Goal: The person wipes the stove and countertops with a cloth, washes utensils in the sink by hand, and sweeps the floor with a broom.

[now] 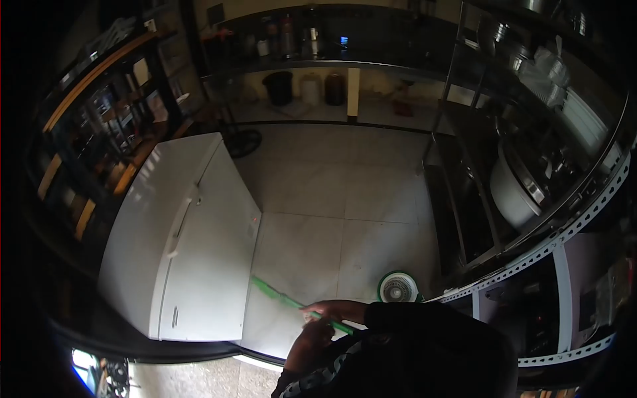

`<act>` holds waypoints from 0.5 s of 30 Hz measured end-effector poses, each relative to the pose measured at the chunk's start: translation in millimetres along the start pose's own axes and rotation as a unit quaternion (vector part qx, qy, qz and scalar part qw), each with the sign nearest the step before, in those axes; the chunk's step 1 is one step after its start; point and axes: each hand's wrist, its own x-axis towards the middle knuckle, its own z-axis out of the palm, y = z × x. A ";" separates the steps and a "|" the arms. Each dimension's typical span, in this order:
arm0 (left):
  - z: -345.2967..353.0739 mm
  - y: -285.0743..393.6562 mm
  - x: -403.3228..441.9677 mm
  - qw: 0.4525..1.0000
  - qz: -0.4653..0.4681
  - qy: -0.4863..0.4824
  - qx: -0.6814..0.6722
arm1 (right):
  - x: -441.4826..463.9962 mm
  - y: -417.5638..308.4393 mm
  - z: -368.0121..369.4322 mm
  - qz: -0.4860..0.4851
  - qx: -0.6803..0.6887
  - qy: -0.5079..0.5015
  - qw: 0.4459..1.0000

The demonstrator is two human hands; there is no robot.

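Note:
Both my hands grip a slim green pole (343, 327) that looks like a mop handle. Its far end, toward the white chest freezer (206, 265), is wider and a little blurred. My right hand (336, 310) is wrapped round the pole from above, reaching in from the black sleeve on the right. Just below it and nearer my body, my left hand (313, 339) is closed on the same pole. A green-rimmed spin mop bucket (398, 288) with a round basket stands on the floor beyond my right forearm.
Pale floor tiles (305, 186) stretch ahead. On the right is a metal rack (458, 199) with pots and dishes, and a white perforated-edge shelf (564, 292). A dark counter (292, 65) runs along the back, a black bucket (278, 88) under it. Another shelf (99, 79) stands left.

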 end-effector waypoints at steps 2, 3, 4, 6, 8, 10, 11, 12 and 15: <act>-31.1 24.4 11.5 0.995 -0.048 -0.023 0.088 | 9.4 -32.4 -4.1 -0.057 0.081 -0.066 0.993; -44.9 46.9 11.1 0.994 0.018 -0.058 0.086 | -21.7 -70.0 -10.7 -0.079 0.098 -0.102 0.987; -56.9 72.0 11.5 0.988 0.086 -0.095 0.081 | -26.7 -80.5 -24.3 -0.078 0.190 -0.048 0.978; -86.6 117.6 11.8 0.996 0.042 -0.055 -0.054 | -24.3 -89.4 -70.6 -0.005 0.268 0.017 0.963; -113.2 147.2 26.9 0.992 0.111 0.057 0.024 | -58.0 -111.4 -87.6 -0.029 0.145 0.110 0.983; -146.4 178.1 53.5 0.985 0.130 0.109 0.021 | -67.6 -115.9 -118.6 0.051 0.263 0.120 0.956; -153.4 201.4 62.6 0.981 0.142 0.120 0.052 | -61.0 -110.9 -131.0 0.061 0.333 0.189 0.922; -154.1 230.5 75.4 0.975 0.161 0.130 0.079 | -71.7 -120.0 -131.8 0.064 0.349 0.210 0.911; -158.8 302.6 117.3 0.977 0.146 0.087 0.127 | -65.7 -99.1 -168.3 0.013 0.351 0.263 0.899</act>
